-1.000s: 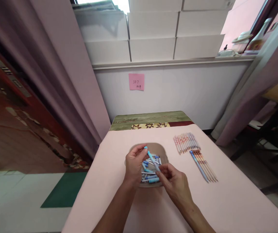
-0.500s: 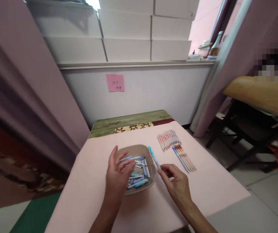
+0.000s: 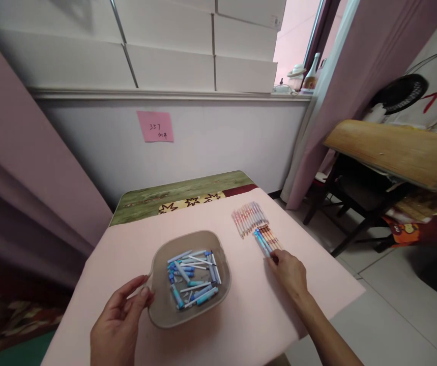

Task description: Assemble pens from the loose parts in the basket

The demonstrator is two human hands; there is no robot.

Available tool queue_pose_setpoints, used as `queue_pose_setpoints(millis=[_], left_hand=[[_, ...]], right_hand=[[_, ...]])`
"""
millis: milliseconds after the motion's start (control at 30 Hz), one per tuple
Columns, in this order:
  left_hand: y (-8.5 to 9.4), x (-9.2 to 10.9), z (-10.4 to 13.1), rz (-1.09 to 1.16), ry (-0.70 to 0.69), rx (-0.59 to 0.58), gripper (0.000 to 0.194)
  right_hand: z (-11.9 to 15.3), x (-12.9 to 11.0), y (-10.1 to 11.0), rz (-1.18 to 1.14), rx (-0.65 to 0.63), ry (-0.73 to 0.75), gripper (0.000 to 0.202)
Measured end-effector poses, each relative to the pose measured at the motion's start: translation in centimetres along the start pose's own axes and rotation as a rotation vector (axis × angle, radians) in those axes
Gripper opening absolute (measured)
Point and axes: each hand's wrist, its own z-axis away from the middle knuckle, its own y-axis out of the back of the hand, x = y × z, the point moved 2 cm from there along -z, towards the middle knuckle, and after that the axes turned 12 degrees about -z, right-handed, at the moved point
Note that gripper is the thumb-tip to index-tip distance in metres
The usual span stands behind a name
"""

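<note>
A beige plastic bowl with several blue and white pen parts sits on the pink table. My left hand rests at the bowl's left rim, fingers apart, thumb touching the edge. My right hand reaches to the right and lies on the near end of a row of assembled pens, fingertips on a blue pen there. A second row of pink-and-white pens lies just behind it.
Beyond the pink cover, the table's green wooden end meets a white wall with a pink sticky note. White boxes stack on the sill. A wooden table and dark chair stand right; curtains hang on both sides.
My right hand carried the blue pen from the bowl to the row of pens on the right. My left hand left the bowl's inside and moved to its left rim. The view turned right.
</note>
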Motion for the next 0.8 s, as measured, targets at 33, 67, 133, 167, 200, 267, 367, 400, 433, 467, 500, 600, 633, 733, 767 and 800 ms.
queue_pose_setpoints(millis=[33,67,133,167,200,267,367,400,433,467,500,600,633,733,767,800], left_hand=[[0.3,-0.2,-0.1,-0.016,0.003,0.020,0.060],[0.5,-0.5,-0.1,-0.032,0.003,0.041,0.059],[1.0,-1.0,-0.3,-0.063,-0.003,0.093,0.057],[1.2,-1.2,-0.4,-0.075,-0.008,0.119,0.057],[1.3,-1.4,-0.4,-0.080,-0.011,0.139,0.057],[1.1,-1.8,-0.6,-0.054,-0.011,0.137,0.058],[0.2,-2.5,-0.6,0.019,-0.012,0.064,0.058],[-0.2,-2.8,-0.5,0.030,-0.004,0.054,0.059],[-0.7,-3.1,-0.4,0.053,0.003,0.062,0.060],[-1.1,-3.4,-0.3,0.078,0.012,0.060,0.061],[-1.6,-3.7,-0.2,0.106,0.013,0.063,0.062],[-2.9,-4.5,0.2,0.175,0.016,0.089,0.061],[-3.3,-4.7,0.3,0.200,0.028,0.086,0.060],[-4.4,-5.2,0.3,0.293,0.057,0.044,0.055],[-4.7,-5.3,0.2,0.321,0.059,0.038,0.052],[-5.0,-5.4,0.0,0.343,0.058,0.040,0.049]], right_hand=[[-0.2,-0.1,-0.1,0.029,-0.007,-0.001,0.026],[-0.3,-0.2,-0.2,0.053,-0.014,0.000,0.026],[-0.4,-0.2,-0.4,0.084,-0.022,0.005,0.026],[-0.5,-0.2,-0.5,0.095,-0.026,0.008,0.026],[-0.5,-0.2,-0.6,0.106,-0.029,0.009,0.027],[-0.6,-0.1,-0.9,0.132,-0.027,0.010,0.027],[-0.6,0.1,-1.3,0.166,-0.015,0.010,0.029],[-0.6,0.2,-1.4,0.175,-0.013,0.008,0.030],[-0.6,0.3,-1.5,0.182,-0.010,0.006,0.030],[-0.6,0.4,-1.5,0.183,-0.005,0.006,0.030],[-0.6,0.4,-1.5,0.176,0.008,0.010,0.031],[-0.2,-0.5,-1.0,0.068,0.100,0.050,0.032],[0.1,-1.2,-0.9,-0.008,0.119,0.079,0.031],[1.4,-4.3,-1.4,-0.325,0.020,0.230,0.033],[1.8,-5.4,-1.8,-0.427,-0.049,0.283,0.036],[2.2,-6.4,-2.2,-0.492,-0.105,0.322,0.038]])
